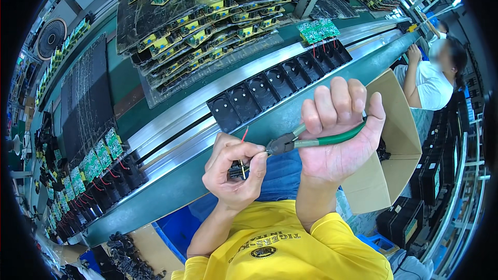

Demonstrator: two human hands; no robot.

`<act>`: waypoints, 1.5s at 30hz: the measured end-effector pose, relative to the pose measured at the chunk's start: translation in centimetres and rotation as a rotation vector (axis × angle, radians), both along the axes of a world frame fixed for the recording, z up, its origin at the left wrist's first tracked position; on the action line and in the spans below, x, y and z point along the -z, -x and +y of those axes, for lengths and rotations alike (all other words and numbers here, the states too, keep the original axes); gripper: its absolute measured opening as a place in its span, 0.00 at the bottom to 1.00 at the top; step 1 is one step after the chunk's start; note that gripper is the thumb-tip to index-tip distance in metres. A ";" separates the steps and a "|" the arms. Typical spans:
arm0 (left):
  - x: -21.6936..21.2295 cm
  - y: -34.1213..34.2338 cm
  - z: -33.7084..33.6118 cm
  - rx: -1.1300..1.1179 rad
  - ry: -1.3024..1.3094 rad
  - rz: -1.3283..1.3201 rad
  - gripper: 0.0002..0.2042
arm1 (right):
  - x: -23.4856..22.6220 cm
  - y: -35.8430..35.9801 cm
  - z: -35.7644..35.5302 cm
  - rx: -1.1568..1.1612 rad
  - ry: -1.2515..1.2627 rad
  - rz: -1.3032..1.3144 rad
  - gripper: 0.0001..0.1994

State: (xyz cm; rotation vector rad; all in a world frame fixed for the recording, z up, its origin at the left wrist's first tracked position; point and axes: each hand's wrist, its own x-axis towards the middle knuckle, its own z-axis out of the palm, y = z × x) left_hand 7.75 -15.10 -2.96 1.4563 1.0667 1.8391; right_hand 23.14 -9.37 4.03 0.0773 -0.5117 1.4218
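Note:
My left hand [228, 176] pinches a small black part [238, 170] with a thin red wire [245, 134] sticking up from it. Most of the part is hidden by my fingers. In my right hand [334, 163] is a pair of green-handled cutting pliers [282, 144], its handle lying across the palm under curled fingers. The plier tips meet the left fingertips at the part; whether the jaws are closed on anything cannot be made out. Just beyond both hands, a row of open black plastic cases [280, 86] lies along the metal rail.
Stacked trays [155, 18] of yellow-topped circuit boards stand behind the rail. A green circuit board [318, 31] sits by the row's far end. More boards and cases [96, 163] line the left. An open cardboard box [410, 150] is at right, near a co-worker [433, 83].

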 end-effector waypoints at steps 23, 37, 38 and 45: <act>-1.9 1.4 -0.2 0.850 0.724 -0.790 0.04 | -4.3 -1.6 -0.6 -0.234 -0.600 -0.423 0.21; -1.4 1.0 -0.4 1.317 0.903 -0.767 0.11 | -7.9 0.3 -0.7 -0.735 -1.111 -0.502 0.18; -1.3 1.0 -0.4 1.310 0.902 -0.770 0.11 | -7.8 0.3 -0.8 -0.740 -1.111 -0.497 0.18; -0.9 0.8 0.1 1.317 0.929 -0.680 0.09 | -5.8 2.1 -3.9 -0.345 -0.904 -0.300 0.22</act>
